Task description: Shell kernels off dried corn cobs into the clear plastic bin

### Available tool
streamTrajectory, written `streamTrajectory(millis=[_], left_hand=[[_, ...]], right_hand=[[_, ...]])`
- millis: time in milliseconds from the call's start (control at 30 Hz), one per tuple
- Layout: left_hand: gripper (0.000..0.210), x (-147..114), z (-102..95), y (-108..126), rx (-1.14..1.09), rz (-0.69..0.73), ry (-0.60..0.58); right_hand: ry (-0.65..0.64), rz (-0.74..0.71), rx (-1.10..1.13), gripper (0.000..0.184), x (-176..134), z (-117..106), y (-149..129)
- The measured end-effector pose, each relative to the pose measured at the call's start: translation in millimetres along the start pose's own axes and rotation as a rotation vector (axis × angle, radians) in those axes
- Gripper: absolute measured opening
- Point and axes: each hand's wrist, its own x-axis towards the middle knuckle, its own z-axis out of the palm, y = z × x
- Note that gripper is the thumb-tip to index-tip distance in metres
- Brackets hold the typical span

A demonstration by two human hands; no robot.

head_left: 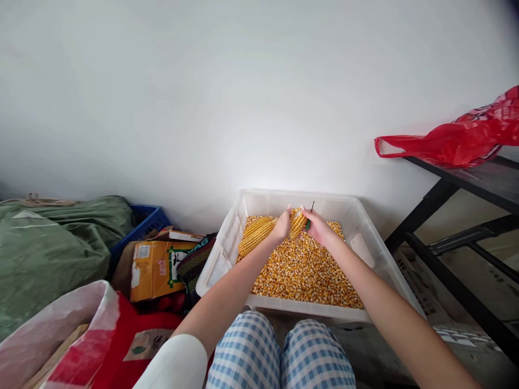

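Observation:
My left hand (283,224) is closed around one end of a yellow corn cob (298,223), above the loose kernels. The cob is tilted, and its upper end shows pale patches. My right hand (319,227) is closed at the cob's right side, gripping a small green-handled tool (308,223) with a thin dark shaft pointing up; its exact kind is too small to tell. Several more corn cobs (255,236) lie at the left of the translucent plastic bin (302,306), partly behind my left hand. Loose corn kernels (306,273) cover the bin's floor.
A black metal stand (430,208) rises on the right, carrying a red plastic bag (458,140). To the left are an orange cardboard box (156,270), a blue crate (152,219), green cloth (60,254) and a red-and-white sack (93,346). A white wall (259,97) stands behind the bin.

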Motion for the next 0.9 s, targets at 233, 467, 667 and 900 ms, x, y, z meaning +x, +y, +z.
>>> streamTrajectory(millis=[233,467,667,900], left_hand=[[0.073,-2,3.8,12,-0.118,-0.015,-0.178],[0.058,3,-7.8,12,0.52,0.158,0.115],[0.061,1,-11.2,14,0.748,0.168,0.159],[0.082,-15,5.5,17,0.369,-0.09,0.023]], right_hand=[[0.113,-0.029,-0.022,0.037,8,-10,-5],[0.268,-0.052,-0.011,0.039,14,-22,-6],[0.283,-0.071,0.007,0.041,13,-21,-5],[0.239,-0.116,-0.017,0.046,11,-11,-3]])
